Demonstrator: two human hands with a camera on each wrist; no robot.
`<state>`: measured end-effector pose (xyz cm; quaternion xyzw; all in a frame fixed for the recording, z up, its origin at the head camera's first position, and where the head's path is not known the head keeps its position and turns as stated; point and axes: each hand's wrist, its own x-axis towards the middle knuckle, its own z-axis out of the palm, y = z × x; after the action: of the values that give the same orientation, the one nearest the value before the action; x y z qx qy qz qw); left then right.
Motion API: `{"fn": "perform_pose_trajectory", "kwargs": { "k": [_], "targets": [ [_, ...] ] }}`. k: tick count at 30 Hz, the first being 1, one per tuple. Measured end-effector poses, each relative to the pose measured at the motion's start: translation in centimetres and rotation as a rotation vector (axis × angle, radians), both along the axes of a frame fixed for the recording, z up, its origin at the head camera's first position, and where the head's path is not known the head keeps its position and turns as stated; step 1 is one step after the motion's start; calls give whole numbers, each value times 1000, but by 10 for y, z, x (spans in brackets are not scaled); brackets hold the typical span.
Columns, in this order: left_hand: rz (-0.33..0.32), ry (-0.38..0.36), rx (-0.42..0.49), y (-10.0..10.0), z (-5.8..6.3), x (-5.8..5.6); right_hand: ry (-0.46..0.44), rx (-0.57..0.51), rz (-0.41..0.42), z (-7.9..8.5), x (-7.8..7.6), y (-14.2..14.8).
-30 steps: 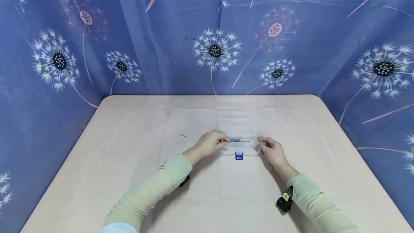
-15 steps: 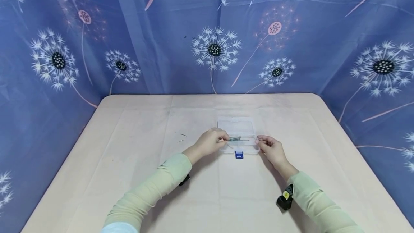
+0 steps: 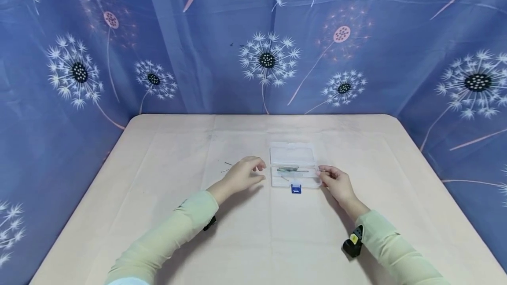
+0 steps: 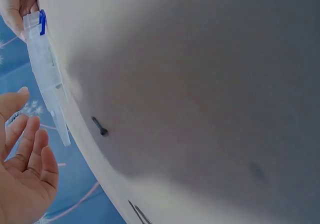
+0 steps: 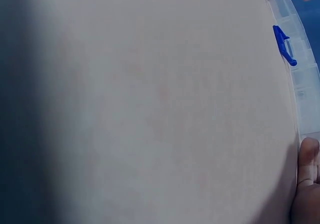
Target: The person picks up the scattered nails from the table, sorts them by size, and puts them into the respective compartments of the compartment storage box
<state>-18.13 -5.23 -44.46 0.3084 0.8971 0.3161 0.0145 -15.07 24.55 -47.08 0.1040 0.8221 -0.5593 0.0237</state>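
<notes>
A clear plastic compartment box (image 3: 277,183) with a blue latch (image 3: 296,188) lies on the table, its lid (image 3: 293,153) laid back. Several long, thin, dark screws or nails (image 3: 288,169) lie in its rear part, and one small piece (image 3: 285,178) lies nearer the front. My right hand (image 3: 338,187) pinches the box's right edge between thumb and fingers. Left of the box, my left hand (image 3: 240,175) hovers with fingers loosely bent and apart, holding nothing. The left wrist view shows a dark screw (image 4: 100,126) on the table, with thin ones (image 4: 138,213) lower down.
Two small screws or nails, one of them a dark piece (image 3: 228,163), lie on the table (image 3: 178,153) just beyond my left hand. A blue dandelion-print cloth (image 3: 222,56) hangs around the table's back and sides.
My left hand has let go of a small piece in the box and drawn back to the left, its fingers opening. My right hand stays at the box's edge.
</notes>
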Motion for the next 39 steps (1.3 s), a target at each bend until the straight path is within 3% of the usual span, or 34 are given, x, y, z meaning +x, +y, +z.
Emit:
{"fn": "perform_pose_trajectory", "kwargs": {
  "k": [15, 23, 30, 39],
  "targets": [
    [52, 15, -69, -37, -3, 19, 3, 11, 8, -2, 0, 1],
    [119, -52, -126, -49, -11, 29, 1, 21, 6, -2, 0, 2],
    [150, -90, -123, -56, -10, 31, 3, 3, 5, 1, -1, 0],
    [135, -108, -130, -56, -13, 32, 5, 29, 16, 1, 2, 0]
  ]
}}
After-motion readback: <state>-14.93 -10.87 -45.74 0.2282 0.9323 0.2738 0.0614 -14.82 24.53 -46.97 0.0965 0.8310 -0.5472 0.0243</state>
